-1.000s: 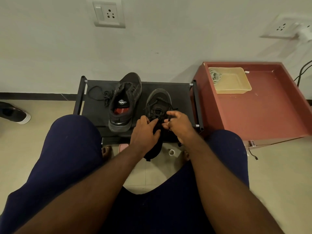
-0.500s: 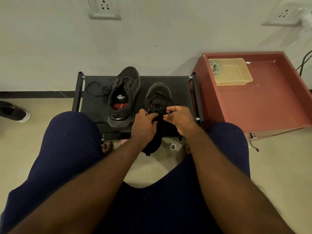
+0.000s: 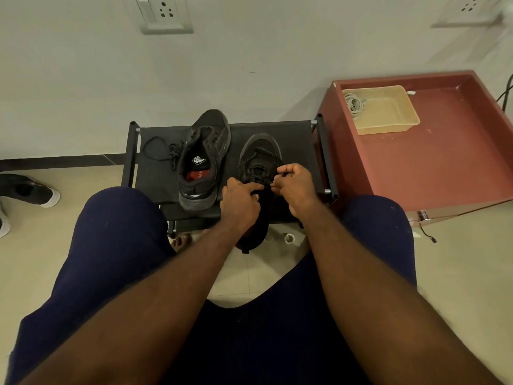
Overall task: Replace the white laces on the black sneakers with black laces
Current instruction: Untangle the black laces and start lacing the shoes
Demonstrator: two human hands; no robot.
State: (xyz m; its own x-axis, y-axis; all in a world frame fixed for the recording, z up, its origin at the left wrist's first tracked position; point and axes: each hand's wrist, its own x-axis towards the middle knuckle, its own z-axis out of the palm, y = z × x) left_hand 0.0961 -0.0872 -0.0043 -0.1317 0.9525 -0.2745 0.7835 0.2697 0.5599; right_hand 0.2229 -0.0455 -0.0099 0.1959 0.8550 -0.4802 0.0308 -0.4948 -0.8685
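moved: left hand [image 3: 240, 202] and right hand [image 3: 295, 186] drew slightly apart | both pinch black lace [image 3: 256, 173] on near-laced sneaker [image 3: 261, 145] | left of it: second sneaker [image 3: 204, 159] apparently unlaced, spare lace [image 3: 163, 151] loose

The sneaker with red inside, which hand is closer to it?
Left. The left hand is right beside the sneaker with red inside; the right hand is farther off, across the laced sneaker.
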